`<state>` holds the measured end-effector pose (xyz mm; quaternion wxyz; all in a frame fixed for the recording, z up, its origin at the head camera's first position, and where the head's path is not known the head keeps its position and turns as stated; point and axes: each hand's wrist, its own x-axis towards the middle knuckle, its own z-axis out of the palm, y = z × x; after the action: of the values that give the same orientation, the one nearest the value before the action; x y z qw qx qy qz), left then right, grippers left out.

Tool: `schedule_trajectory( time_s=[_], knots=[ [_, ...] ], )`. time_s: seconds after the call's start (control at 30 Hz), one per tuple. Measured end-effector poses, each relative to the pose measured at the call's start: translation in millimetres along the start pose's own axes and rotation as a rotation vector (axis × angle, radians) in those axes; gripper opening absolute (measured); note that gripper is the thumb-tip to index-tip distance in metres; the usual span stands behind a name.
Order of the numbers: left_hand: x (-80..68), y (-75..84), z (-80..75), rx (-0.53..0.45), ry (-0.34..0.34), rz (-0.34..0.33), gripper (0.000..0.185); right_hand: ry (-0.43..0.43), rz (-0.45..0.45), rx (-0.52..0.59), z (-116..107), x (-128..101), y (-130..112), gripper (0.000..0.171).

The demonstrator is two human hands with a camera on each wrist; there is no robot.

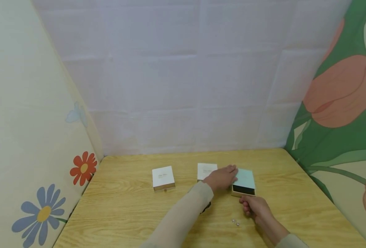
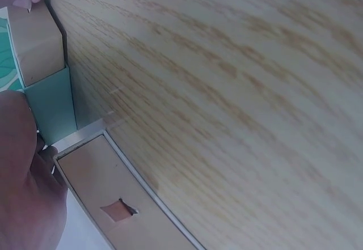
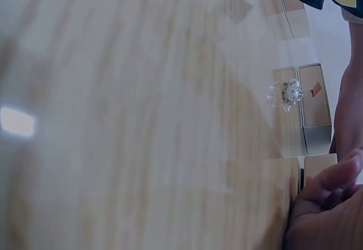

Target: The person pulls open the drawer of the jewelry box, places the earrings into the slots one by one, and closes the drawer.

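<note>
A mint-green drawer box (image 1: 244,177) lies at the right of the table, its beige drawer (image 2: 37,46) partly slid out and showing a black inside. Along the left edge of the sleeve rests my left hand (image 1: 221,177), its fingers extended; in the left wrist view its fingertips are hidden. At the drawer's front edge my right hand (image 1: 257,205) pinches with thumb and curled fingers; the pull tab itself is covered by them. Small sparkling jewelry pieces (image 1: 235,222) lie on the table in front of the box, left of my right hand.
A white drawer box (image 1: 207,167) stands just behind my left wrist, partly covered by it. Farther left is another white box (image 1: 163,177) with a small tab at its front. The wooden table (image 1: 124,210) meets a white cloth backdrop (image 1: 170,86) at the rear.
</note>
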<state>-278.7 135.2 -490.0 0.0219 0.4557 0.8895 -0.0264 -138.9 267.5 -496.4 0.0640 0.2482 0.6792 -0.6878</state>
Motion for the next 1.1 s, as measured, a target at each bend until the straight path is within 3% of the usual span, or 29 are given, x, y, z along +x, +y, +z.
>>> schedule_trajectory(
  time_s=[1.1],
  knots=[
    [1.7,0.2,3.1,0.03,0.007,0.01,0.057,0.021,-0.01,-0.021,-0.5,-11.0,5.1,0.024]
  ],
)
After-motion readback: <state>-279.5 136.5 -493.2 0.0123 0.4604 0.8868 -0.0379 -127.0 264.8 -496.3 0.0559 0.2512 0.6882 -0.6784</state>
